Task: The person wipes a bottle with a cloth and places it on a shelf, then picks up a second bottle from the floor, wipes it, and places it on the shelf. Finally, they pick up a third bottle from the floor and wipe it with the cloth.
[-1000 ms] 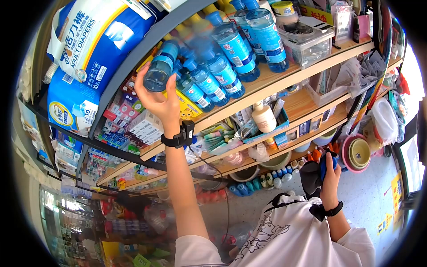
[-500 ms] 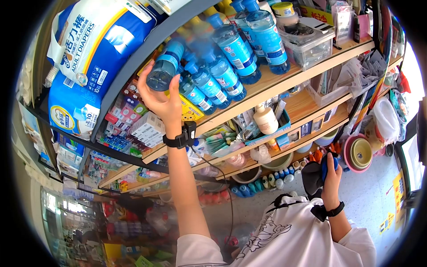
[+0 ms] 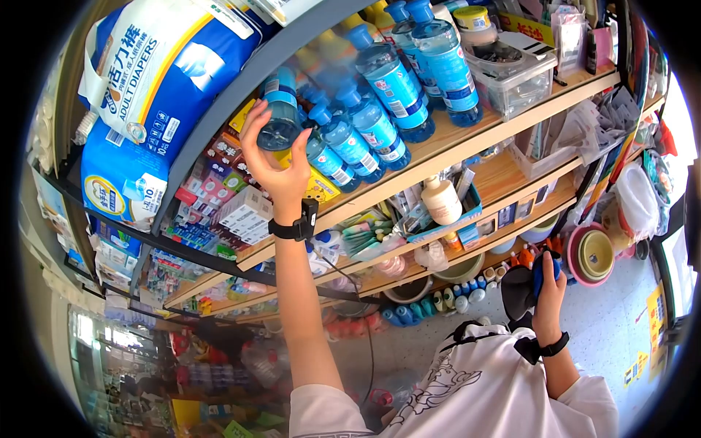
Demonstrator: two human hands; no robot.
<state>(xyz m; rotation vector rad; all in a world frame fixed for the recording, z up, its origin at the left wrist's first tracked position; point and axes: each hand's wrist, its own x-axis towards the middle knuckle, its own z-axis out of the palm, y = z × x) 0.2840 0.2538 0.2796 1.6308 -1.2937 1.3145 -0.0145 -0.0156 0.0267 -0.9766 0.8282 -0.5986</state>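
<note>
My left hand is raised at the upper shelf, with its thumb and fingers on either side of the lower part of a blue bottle. The bottle's clear base faces me. Just right of it, several similar blue bottles stand in rows. Lower right, my right hand is wrapped round a dark blue and black object, whose exact kind I cannot make out.
Large blue diaper packs are at the upper left behind a grey shelf edge. A clear plastic box sits right of the bottles. Lower shelves hold a cream pump bottle and small goods. Pink and green basins are at the right.
The bottle at my left hand is turned more upright in the view, and that hand has shifted slightly down. My right hand keeps its hold on the dark object. The shelves sit slightly further right.
</note>
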